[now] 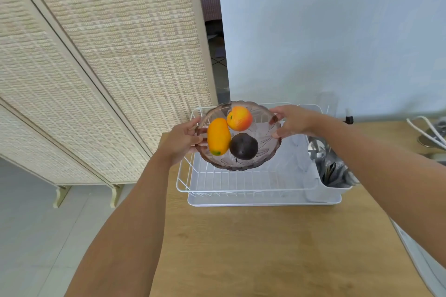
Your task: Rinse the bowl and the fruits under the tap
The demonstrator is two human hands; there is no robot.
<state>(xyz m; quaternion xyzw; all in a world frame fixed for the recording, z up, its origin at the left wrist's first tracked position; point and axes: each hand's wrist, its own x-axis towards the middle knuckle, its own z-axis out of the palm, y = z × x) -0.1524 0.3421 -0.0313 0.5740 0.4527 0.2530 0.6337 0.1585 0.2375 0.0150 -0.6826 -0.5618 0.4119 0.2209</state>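
A clear, pinkish glass bowl (265, 152) with a scalloped rim is held in the air above the dish rack. Three fruits lie inside it: a yellow mango (218, 136) on the left, an orange-red peach (239, 118) at the back and a dark purple fruit (243, 146) in front. My left hand (179, 141) grips the bowl's left rim. On the opposite side, my right hand (290, 120) holds the right rim. No tap is in view.
A white wire dish rack (241, 185) on a white tray stands on the wooden counter (265, 248); its cutlery holder (333, 171) with utensils is on the right. A woven folding screen (96, 67) stands to the left. White cables (427, 130) lie at the far right.
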